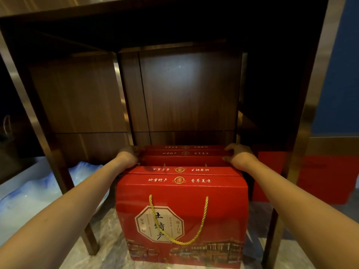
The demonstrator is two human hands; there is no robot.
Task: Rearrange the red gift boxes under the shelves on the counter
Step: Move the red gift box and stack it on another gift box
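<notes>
Red, gold-corded gift box [181, 216], upright.

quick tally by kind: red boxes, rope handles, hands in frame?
Red gift boxes under the shelf: 2, front box and rear box
Gold rope handles fully visible: 1
Hands: 2, left, right
Total: 5

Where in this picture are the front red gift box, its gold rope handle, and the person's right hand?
front red gift box [219, 208]: head view, on its front face.
gold rope handle [202, 222]: head view, on the right strand.
right hand [240, 155]: head view, on the back of the hand.
</notes>
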